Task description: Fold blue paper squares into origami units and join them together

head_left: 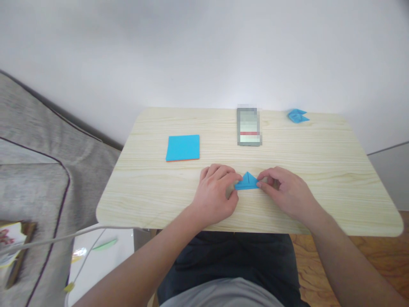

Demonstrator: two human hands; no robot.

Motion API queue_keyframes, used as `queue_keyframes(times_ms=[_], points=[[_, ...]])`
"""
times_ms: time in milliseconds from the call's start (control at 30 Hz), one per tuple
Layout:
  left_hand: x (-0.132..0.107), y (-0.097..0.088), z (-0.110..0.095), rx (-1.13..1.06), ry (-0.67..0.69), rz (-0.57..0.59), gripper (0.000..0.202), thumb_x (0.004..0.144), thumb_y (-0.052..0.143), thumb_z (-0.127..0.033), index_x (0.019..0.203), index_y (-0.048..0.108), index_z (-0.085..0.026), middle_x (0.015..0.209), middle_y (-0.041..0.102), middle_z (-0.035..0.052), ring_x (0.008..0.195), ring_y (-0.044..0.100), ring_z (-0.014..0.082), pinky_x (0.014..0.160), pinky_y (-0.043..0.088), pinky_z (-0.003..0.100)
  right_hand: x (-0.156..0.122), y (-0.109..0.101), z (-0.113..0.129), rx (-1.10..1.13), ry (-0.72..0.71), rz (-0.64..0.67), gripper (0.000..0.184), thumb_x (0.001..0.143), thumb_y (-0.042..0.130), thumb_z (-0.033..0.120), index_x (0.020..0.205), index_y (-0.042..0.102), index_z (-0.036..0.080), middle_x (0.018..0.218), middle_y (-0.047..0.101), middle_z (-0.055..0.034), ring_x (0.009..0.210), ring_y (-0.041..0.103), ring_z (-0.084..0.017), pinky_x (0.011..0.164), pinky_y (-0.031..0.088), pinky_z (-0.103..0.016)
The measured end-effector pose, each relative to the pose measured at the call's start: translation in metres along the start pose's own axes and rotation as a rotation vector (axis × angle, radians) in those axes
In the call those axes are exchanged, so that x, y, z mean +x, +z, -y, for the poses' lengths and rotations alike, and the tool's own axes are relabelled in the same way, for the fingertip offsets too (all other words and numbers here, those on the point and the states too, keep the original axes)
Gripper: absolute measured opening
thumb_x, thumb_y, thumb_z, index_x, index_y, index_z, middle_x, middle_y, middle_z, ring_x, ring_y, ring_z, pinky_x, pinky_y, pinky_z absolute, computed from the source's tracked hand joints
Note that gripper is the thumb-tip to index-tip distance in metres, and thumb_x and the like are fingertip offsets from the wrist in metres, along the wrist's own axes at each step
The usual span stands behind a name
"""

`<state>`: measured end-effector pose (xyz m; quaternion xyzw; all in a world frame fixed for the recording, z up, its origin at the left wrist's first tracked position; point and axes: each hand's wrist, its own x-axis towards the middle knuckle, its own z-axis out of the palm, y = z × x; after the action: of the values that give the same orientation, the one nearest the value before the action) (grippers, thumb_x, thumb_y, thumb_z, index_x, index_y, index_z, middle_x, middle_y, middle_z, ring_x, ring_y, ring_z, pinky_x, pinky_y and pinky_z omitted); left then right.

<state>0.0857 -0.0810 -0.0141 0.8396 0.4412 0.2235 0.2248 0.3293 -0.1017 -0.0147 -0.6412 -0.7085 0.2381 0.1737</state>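
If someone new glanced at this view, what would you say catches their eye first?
Most likely the small blue folded paper triangle near the front edge of the pale wooden table, pinched at its corners by the left hand and right hand. Next, the blue paper stack to the left, and a finished blue folded figure at the far right corner, beside a phone.

forearms: bare, no sleeves in view | wrists: no watch or rings | top: grey | trousers: dark navy
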Motion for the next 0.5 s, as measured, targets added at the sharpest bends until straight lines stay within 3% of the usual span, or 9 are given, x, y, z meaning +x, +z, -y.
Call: queue_keyframes(times_ms=[333,500], points=[[0.003,0.013,-0.006,0.053,0.038,-0.018,0.017,0.096,0.063,-0.027,0.106,0.075,-0.029,0.117,0.072,0.0033,0.116,0.057,0.0257,0.101,0.039,0.049,-0.002,0.004,-0.004,0.028,-0.025,-0.035,0.014,0.093,0.064,0.034,0.1,0.074,0.027,0.083,0.068,-0.0018,0.079,0.063,-0.021,0.069,0.044,-0.033],[0.003,0.013,-0.008,0.06,0.022,-0.023,0.016,0.095,0.063,-0.025,0.106,0.074,-0.027,0.117,0.072,0.0028,0.115,0.057,0.0249,0.101,0.039,0.048,-0.005,0.003,-0.008,0.047,-0.037,-0.048,0.018,0.097,0.059,0.032,0.102,0.076,0.027,0.089,0.071,-0.0032,0.084,0.064,-0.022,0.073,0.047,-0.035]])
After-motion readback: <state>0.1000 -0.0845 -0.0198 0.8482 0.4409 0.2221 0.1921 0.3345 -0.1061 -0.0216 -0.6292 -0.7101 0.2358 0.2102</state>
